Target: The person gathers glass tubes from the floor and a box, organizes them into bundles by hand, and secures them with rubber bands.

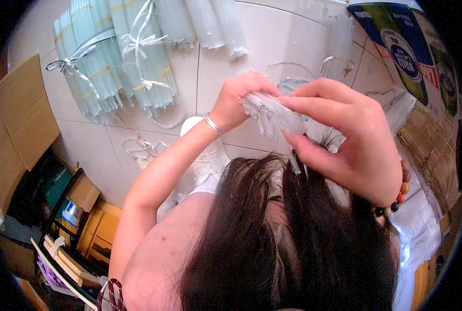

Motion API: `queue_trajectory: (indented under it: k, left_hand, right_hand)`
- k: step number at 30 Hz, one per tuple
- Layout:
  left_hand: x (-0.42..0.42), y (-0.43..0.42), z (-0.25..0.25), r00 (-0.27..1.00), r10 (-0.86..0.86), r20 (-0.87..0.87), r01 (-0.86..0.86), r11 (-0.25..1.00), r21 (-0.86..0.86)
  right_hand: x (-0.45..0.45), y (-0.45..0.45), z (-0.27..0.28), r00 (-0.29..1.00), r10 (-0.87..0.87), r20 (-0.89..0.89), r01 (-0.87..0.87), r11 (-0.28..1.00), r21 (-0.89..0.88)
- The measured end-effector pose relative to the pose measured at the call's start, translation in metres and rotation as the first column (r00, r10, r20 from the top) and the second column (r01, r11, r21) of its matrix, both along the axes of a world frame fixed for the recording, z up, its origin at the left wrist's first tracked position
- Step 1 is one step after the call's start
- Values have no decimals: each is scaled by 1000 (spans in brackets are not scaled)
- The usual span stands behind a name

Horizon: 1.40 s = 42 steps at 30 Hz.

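"What is the left hand (pixel 240 94) doing?"

"It's closed around a bunch of clear tubes (pixel 267 112), up off the floor (pixel 161 136), their open ends fanning out. A silver bracelet (pixel 214 125) circles that wrist."

"And the right hand (pixel 358 132)?"

"Partly open, thumb and fingers parted on either side of the bunch's loose ends. The fingertips overlap the tubes in view; I can't tell whether they pinch any. That wrist has a beaded bracelet (pixel 403 179)."

"What's the surface below?"

"Pale tiles. Near the top left lie tied bundles (pixel 93 72) of tubes, with pale ribbons (pixel 140 45) and yellow bands (pixel 161 78) around them. Looser bundles (pixel 205 28) lie beside those, and another banded bundle (pixel 340 46) is farther right."

"Anything by the feet?"

"A white shoe (pixel 206 163), with a tangle of string (pixel 140 149) to its left."

"And around the edges?"

"Cardboard (pixel 21 119) and an orange wooden unit (pixel 98 230) on the left; a printed blue-and-green package (pixel 397 49) and more brown cardboard (pixel 432 150) on the right."
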<state>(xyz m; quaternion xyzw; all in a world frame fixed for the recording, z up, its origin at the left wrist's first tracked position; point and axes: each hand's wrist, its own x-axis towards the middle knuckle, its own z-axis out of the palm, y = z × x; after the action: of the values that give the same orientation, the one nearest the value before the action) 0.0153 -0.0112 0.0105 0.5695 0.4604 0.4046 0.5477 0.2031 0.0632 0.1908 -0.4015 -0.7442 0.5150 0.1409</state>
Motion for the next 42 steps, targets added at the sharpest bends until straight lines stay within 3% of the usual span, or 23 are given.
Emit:
queue_trajectory:
  k: [2, 6, 11, 14, 17, 18, 19, 22, 23, 25, 27, 28, 31, 33, 37, 42]
  left_hand:
    - [1, -1, 1, 1000, -1, 13, 2, 1000, -26]
    - [-1, -2, 1, 1000, -10, 5, 10, 999, -30]
    - [-2, -4, -1, 1000, -1, -6, 1, 998, -56]
    - [-2, -3, 1, 999, 20, -39, -24, 996, -89]
    - [-2, 1, 8, 999, 6, -31, -10, 993, -119]
    - [-2, 1, 5, 1000, 1, -6, -2, 992, -128]
    - [-1, 1, 2, 1000, -4, 19, 7, 990, -138]
    - [-1, 0, -5, 995, -88, -39, 88, 996, 12]
    - [-2, -1, -4, 994, -103, -27, 103, 995, 2]
    - [-4, -1, 0, 991, -134, 0, 134, 991, -17]
    - [-5, 2, 7, 989, -147, -12, 147, 989, -16]
    - [-6, 3, 10, 988, -153, -20, 152, 988, -17]
    - [-5, 1, 9, 994, -80, -81, 81, 997, 14]
    - [-1, 0, 13, 983, 87, -161, -77, 995, 63]
    - [9, -5, 14, 877, 388, -283, -373, 921, 107]
    - [12, 9, 27, 828, 487, -278, -435, 871, 230]
  right_hand:
    - [1, 1, 4, 989, 54, 137, -60, 997, 41]
    - [-3, -12, -9, 994, -34, 103, 13, 979, 203]
    - [-1, -21, -19, 992, -127, -6, 126, 969, 211]
    - [8, -8, 2, 957, -205, -203, 245, 949, 198]
    - [55, 18, 20, 796, -339, -502, 360, 931, -58]
    - [72, 31, 22, 687, -344, -640, 304, 936, -176]
    - [81, 57, 20, 527, -197, -827, 114, 980, -161]
    - [129, 87, 11, 825, 92, -558, 82, 957, 279]
    - [134, 71, -9, 965, -158, -208, 244, 832, 498]
    - [97, 61, -19, 957, -288, -38, 281, 884, 375]
    - [40, 67, -25, 971, 36, -238, -22, 998, 62]
    - [33, 68, -30, 951, 226, -211, -200, 970, 138]
    - [20, 48, -20, 983, -52, -174, 57, 998, 26]
    - [20, 34, -16, 940, -167, -298, 193, 979, 61]
    - [25, 25, 17, 974, 149, -169, -104, 963, 249]
    - [-14, -16, -38, 963, -112, -245, 196, 916, 351]
